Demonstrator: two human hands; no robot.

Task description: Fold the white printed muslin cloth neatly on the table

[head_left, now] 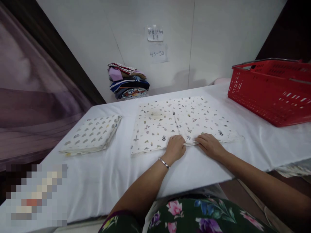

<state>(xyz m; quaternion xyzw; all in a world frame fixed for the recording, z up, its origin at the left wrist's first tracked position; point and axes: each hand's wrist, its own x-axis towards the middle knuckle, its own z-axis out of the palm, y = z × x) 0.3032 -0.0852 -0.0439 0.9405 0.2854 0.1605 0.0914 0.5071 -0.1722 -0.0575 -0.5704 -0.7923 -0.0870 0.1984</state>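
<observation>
A white cloth printed with small figures and plants lies flat in folded layers on the table, a crease running down its middle. My left hand, with a silver bracelet at the wrist, is closed on the cloth's near edge, just left of the crease. To the right of the crease, my right hand grips the same edge with curled fingers. The fingertips of both hands are partly hidden at the edge. A smaller folded cloth with grey shapes rests apart on the left.
A red plastic basket stands at the right of the white-covered table. Behind the far edge is a stack of folded fabrics against the wall. Two paper notes hang above. A sheer curtain hangs on the left.
</observation>
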